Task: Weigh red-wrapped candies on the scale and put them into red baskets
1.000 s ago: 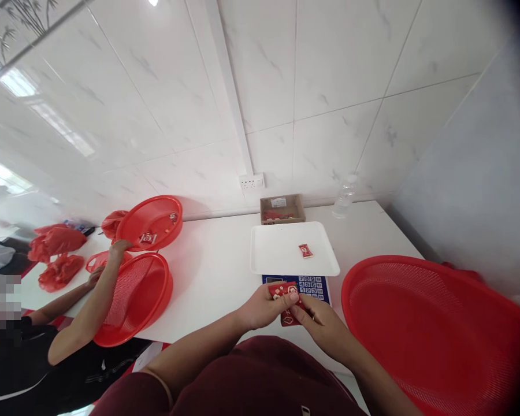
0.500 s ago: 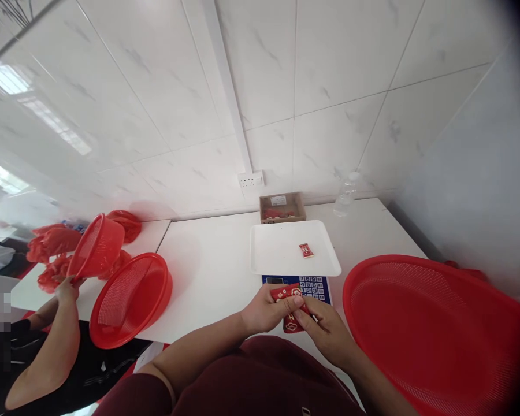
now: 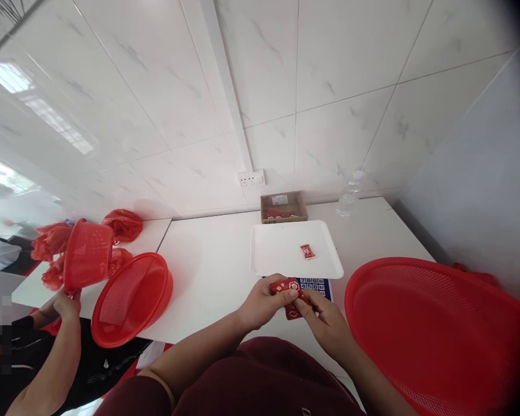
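Close to my body, in front of the scale, both hands hold a red packet [image 3: 285,286] printed with pale flower shapes. My left hand [image 3: 256,305] pinches its left part, thumb on top. On the other side, my right hand [image 3: 329,326] is closed on the packet's right and lower part. Fingers cover much of it, so its opening and contents cannot be made out. Just beyond lies the blue keypad of a scale [image 3: 315,285], partly behind my hands. On the white tray [image 3: 273,248] above it rests one small red wrapped piece [image 3: 307,251].
A large red basket [image 3: 416,341] stands close on my right, another red basket [image 3: 161,289] on my left. Behind the tray are a cardboard box [image 3: 283,216] with red packets and a clear bottle [image 3: 349,196]. At far left a person holds a red basket [image 3: 89,254] near red plastic bags [image 3: 122,225].
My hands have shifted slightly and the packet's lower part sits higher, still held by both. At left the other person's basket has tilted and turned its side toward me.
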`<state>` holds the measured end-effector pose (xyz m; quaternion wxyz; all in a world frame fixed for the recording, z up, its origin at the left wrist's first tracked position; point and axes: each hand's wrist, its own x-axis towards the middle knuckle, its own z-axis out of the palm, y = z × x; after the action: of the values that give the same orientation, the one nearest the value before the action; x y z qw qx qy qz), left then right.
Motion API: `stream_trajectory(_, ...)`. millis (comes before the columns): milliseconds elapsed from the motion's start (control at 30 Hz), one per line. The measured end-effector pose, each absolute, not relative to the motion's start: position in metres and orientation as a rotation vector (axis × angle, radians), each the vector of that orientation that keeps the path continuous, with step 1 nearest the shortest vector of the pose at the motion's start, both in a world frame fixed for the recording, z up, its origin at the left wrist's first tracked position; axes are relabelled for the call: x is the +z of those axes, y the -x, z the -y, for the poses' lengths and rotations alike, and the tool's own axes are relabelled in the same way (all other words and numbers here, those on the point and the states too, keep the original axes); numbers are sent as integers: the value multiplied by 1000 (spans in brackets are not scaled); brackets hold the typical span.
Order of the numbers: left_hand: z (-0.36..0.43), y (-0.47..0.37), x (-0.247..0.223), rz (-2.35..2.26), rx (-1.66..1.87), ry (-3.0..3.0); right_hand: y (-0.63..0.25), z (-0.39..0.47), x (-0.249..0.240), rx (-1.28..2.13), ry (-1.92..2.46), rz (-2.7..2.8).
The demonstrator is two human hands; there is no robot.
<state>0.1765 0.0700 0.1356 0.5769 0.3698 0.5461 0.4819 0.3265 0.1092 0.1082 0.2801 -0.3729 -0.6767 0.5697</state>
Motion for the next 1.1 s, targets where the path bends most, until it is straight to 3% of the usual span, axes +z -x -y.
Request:
stream_trajectory(433, -69, -174, 136, -1441, 892, -1148, -329, -113, 100, 1454, 1089, 1636)
stream_trajectory(667, -67, -174, 136, -1493, 962, -1168, -329, -112, 99, 1560, 1048, 1589)
stream_trajectory(1100, -63, -183, 127, -1475, 1080, -1319, -327, -107, 113, 1416, 1028, 1660)
